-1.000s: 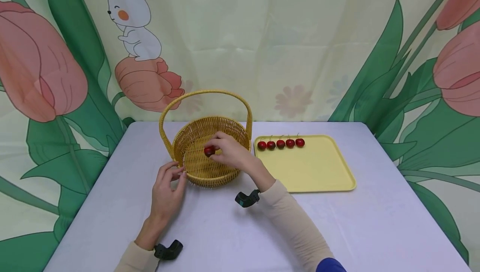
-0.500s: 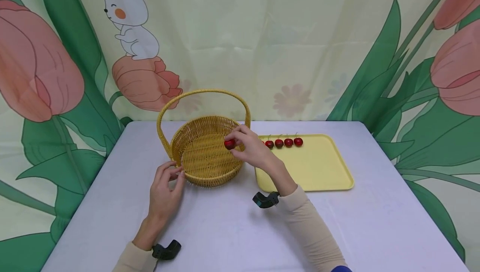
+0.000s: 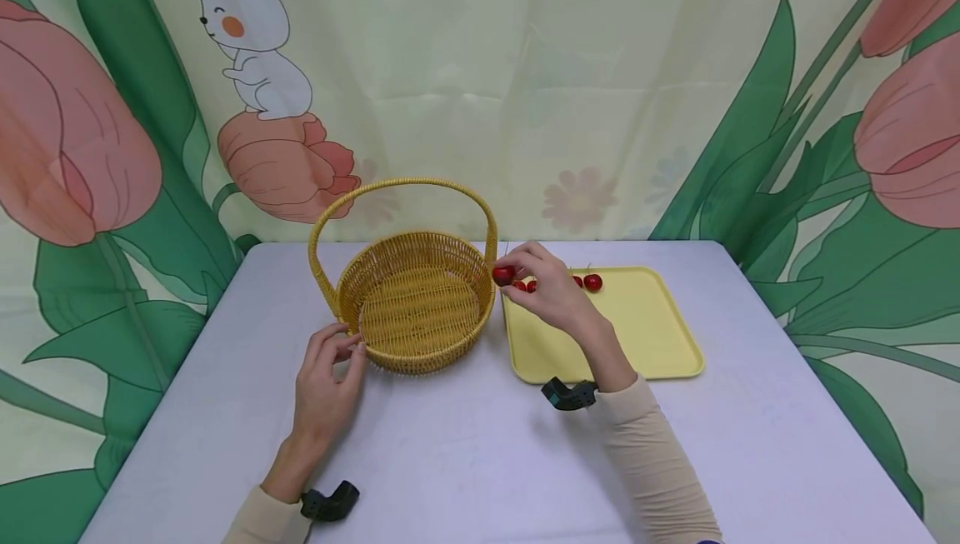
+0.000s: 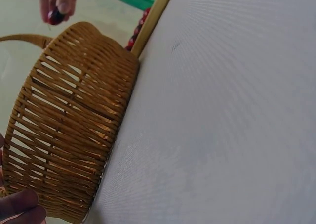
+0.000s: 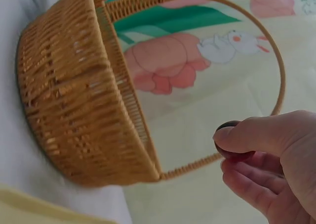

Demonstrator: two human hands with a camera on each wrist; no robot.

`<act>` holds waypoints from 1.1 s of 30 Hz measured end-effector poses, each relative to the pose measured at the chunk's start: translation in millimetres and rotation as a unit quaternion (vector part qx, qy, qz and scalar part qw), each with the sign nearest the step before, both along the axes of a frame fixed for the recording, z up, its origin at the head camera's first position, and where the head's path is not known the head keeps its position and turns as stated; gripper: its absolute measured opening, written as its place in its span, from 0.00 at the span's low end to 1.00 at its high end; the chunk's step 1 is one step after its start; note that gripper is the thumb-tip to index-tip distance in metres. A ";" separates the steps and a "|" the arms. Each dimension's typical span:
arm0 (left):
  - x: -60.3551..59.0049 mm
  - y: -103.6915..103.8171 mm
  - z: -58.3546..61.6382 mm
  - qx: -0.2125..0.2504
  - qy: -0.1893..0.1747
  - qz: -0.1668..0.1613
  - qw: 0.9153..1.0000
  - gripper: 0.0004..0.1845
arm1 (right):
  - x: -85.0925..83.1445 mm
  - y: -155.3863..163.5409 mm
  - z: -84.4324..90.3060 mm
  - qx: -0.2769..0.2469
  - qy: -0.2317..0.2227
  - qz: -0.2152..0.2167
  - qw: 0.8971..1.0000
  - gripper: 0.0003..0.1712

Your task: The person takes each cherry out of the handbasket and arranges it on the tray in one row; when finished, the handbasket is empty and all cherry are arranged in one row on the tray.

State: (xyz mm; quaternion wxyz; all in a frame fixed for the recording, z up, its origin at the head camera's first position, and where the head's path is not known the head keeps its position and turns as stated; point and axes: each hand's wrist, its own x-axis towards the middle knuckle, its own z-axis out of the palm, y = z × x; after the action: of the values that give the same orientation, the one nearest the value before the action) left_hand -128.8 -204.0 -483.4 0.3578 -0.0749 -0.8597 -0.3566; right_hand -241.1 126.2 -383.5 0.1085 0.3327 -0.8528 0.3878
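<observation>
My right hand (image 3: 519, 276) pinches a red cherry (image 3: 502, 275) between thumb and fingers, just right of the wicker basket's (image 3: 416, 356) rim and above the near-left corner of the row on the yellow tray (image 3: 622, 344). The right wrist view shows the dark cherry (image 5: 231, 153) under my thumb, with the basket (image 5: 74, 95) beside it. Several cherries (image 3: 592, 281) lie in a row along the tray's far edge, partly hidden by my hand. My left hand (image 3: 347, 350) holds the basket's front-left rim with its fingertips (image 4: 17, 204). No cherries show inside the basket.
The basket's tall arched handle (image 3: 397, 186) stands over it. The grey table (image 3: 465, 461) ends at a cloth backdrop printed with tulips and a rabbit. Black wrist cameras (image 3: 570, 394) sit on both forearms.
My right hand has carried the cherry from inside the basket, up and right over the rim, to the tray's left end. The left hand has stayed on the rim.
</observation>
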 end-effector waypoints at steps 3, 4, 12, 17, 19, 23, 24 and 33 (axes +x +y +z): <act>-0.4 -0.1 -0.7 0.001 0.003 0.001 1.000 0.07 | -2.0 10.8 -2.2 0.000 -0.012 -0.012 1.000 0.18; -0.4 -0.1 -0.7 0.001 0.002 0.000 1.000 0.07 | -2.9 14.5 -3.4 -0.001 -0.017 -0.018 1.000 0.18; 1.6 0.9 0.8 0.004 -0.018 0.000 1.000 0.08 | -16.0 41.1 -13.9 -0.009 -0.050 -0.071 0.996 0.21; 1.9 1.4 0.9 0.004 -0.016 0.002 1.000 0.08 | -24.9 56.7 -19.9 -0.018 -0.073 -0.096 0.993 0.21; 1.4 1.4 0.6 0.005 -0.010 0.000 1.000 0.08 | -28.3 63.1 -22.5 -0.018 -0.084 -0.107 0.991 0.21; 0.7 1.6 1.3 0.004 -0.005 -0.002 1.000 0.08 | -33.5 76.5 -27.1 -0.015 -0.109 -0.132 0.985 0.23; 0.8 1.7 1.8 0.005 -0.008 -0.003 1.000 0.07 | -34.6 80.1 -28.5 -0.016 -0.116 -0.139 0.983 0.23; 3.6 2.0 3.3 0.006 -0.030 -0.001 1.000 0.08 | -42.0 109.6 -41.5 -0.022 -0.163 -0.194 0.967 0.26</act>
State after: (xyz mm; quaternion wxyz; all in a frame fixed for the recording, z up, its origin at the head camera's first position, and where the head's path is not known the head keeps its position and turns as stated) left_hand -125.2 -202.0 -480.1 0.3324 -0.0626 -0.8677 -0.3644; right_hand -283.1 235.7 -425.0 0.0481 0.0909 -0.8984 0.4270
